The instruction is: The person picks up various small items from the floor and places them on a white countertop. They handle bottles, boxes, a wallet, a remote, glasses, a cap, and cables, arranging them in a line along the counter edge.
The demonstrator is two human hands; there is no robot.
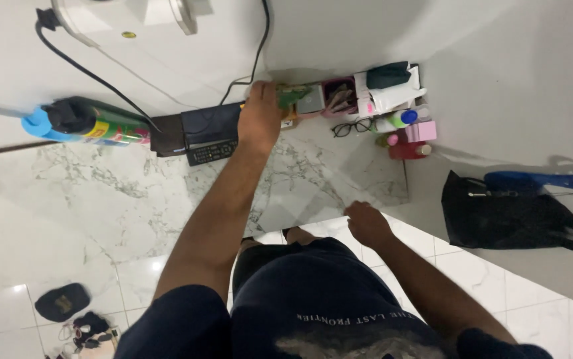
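Small green object (293,97), leafy or crumpled in look, exact kind unclear; sits at the back edge of the marble counter against the white wall, just left of a grey square container; partly covered on its left side by fingers; right end free and showing.

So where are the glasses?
In the head view, the glasses lie on the marble counter near its far right end, just in front of the pink holder and left of the small bottles.
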